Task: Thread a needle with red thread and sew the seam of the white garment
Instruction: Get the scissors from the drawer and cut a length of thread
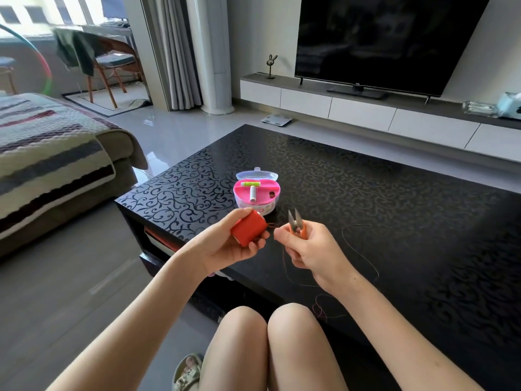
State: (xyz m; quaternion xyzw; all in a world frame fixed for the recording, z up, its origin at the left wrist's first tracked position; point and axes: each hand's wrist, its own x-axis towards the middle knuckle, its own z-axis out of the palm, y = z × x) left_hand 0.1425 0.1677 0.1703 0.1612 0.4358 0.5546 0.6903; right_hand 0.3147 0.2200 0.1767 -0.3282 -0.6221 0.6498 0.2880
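My left hand [231, 244] grips a red thread spool [249, 228] above the near edge of the black table [366, 193]. My right hand [307, 249] holds orange-handled thread snips [296, 224], blades pointing up and apart, and pinches the thread next to the spool. A long strand of red thread [363, 252] loops from my right hand over the table and down toward my knees. No needle or white garment is visible.
A pink sewing box [257, 193] with its clear lid open stands on the table just beyond my hands, small spools inside. A sofa with a striped blanket [50, 153] is at left. A TV [389, 40] on a low cabinet lies beyond the table.
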